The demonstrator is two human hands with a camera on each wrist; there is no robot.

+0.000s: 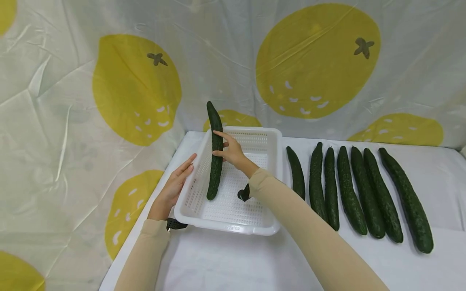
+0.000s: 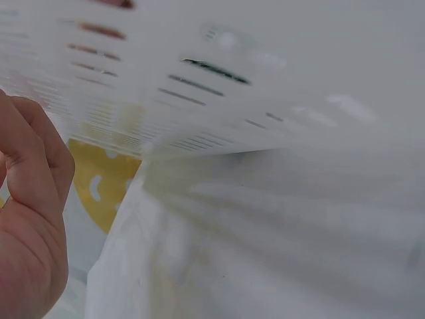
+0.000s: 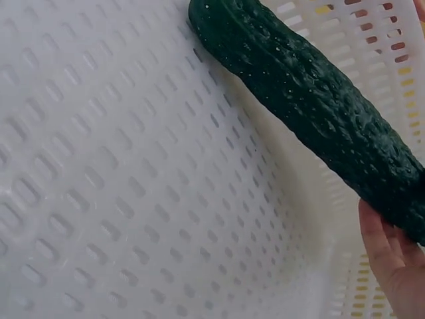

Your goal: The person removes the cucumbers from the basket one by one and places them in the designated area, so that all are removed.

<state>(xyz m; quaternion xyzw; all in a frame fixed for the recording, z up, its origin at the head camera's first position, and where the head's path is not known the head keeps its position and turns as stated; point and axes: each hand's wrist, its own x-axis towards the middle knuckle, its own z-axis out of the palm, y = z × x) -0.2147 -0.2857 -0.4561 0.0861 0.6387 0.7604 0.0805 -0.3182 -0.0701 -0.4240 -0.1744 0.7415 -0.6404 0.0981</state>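
Note:
My right hand (image 1: pixel 233 152) grips a long dark green cucumber (image 1: pixel 216 169) around its middle, thumb and fingers on its sides. The cucumber slants over the left part of a white plastic basket (image 1: pixel 227 227), its far end rising above the back rim. In the right wrist view the bumpy cucumber (image 3: pixel 319 100) lies close over the perforated basket floor (image 3: pixel 133 173), with my fingers (image 3: pixel 382 242) below it. Against the basket's left outer wall rests my left hand (image 1: pixel 174 188), fingers extended along the side. The left wrist view has the hand (image 2: pixel 30 219) beside the slotted wall (image 2: pixel 153 86).
Right of the basket, several cucumbers (image 1: pixel 350 190) lie side by side on the white tablecloth (image 1: pixel 233 262). The nearest cucumber (image 1: pixel 296 171) is partly behind my right sleeve (image 1: pixel 309 226). A lemon-patterned sheet (image 1: pixel 218 60) hangs behind and to the left.

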